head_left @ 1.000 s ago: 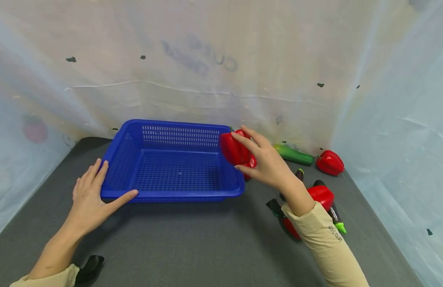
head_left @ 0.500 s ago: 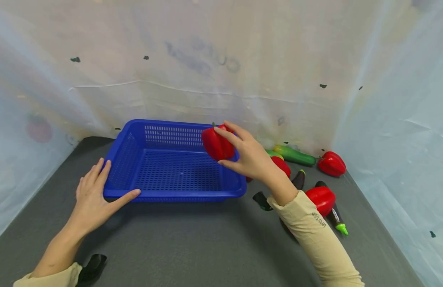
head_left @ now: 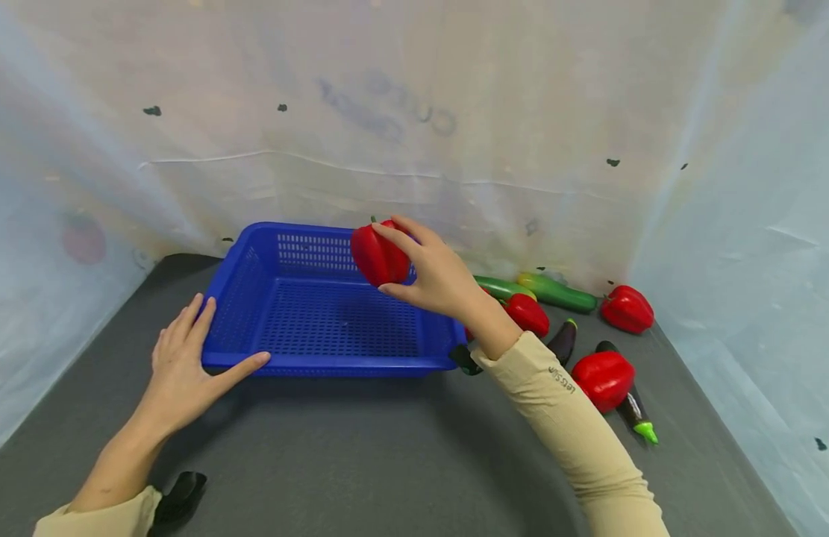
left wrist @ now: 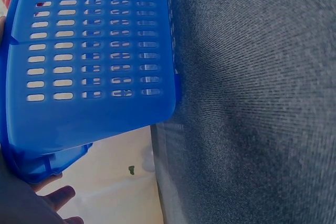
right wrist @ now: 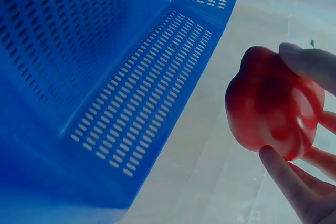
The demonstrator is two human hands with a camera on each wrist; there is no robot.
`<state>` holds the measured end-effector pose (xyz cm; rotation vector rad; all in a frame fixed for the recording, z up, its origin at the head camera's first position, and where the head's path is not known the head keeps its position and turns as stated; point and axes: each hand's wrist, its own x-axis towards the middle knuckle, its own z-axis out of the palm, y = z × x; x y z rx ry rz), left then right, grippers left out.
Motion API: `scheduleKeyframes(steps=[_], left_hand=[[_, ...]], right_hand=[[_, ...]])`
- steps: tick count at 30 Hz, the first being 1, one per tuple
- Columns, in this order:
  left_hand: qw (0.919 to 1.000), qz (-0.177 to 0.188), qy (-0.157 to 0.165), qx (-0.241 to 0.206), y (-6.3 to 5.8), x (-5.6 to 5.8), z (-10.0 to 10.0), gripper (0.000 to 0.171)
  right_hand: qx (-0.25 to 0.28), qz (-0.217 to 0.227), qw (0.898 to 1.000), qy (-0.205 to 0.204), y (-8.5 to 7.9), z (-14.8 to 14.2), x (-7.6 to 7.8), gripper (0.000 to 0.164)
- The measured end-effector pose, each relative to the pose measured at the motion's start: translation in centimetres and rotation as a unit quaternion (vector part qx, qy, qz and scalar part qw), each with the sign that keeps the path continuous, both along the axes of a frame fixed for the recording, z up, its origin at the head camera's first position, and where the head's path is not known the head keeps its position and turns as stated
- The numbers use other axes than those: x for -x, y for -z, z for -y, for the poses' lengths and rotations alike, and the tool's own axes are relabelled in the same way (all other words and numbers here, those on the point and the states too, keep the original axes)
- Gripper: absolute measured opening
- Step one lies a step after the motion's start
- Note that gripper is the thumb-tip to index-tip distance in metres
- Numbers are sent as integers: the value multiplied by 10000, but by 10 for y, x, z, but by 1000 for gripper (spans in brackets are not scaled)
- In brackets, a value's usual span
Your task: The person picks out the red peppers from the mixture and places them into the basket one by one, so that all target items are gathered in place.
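Resting against the near left corner of a blue basket with the left hand, straight fingers spread wide along the outside and thumb across the near rim. To the right of those fingers, pinching a red bell pepper between the thumb and fingers of the right hand, parted just enough to span it; holding it aloft, stem up, above the basket's right part. Flanked, past the right fingers on the dark grey worktop, by a green cucumber, a second red pepper, a yellow-ended zucchini and a dark eggplant; farthest from the fingers, by a third red pepper overlapping another eggplant, and by a fourth red pepper behind them.
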<state>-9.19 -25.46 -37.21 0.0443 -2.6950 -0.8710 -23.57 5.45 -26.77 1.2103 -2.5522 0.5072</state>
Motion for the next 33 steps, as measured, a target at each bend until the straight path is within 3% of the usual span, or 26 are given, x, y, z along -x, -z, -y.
scheduleKeyframes(steps=[21, 33], left_hand=[[10000, -25, -59, -69, -1, -1, -3, 111], [9999, -102, 2, -123, -2, -5, -5, 110]], right_hand=[[-225, 251, 9994, 56, 8, 41, 22, 77], [-227, 487, 9985, 136, 28, 56, 42, 78]])
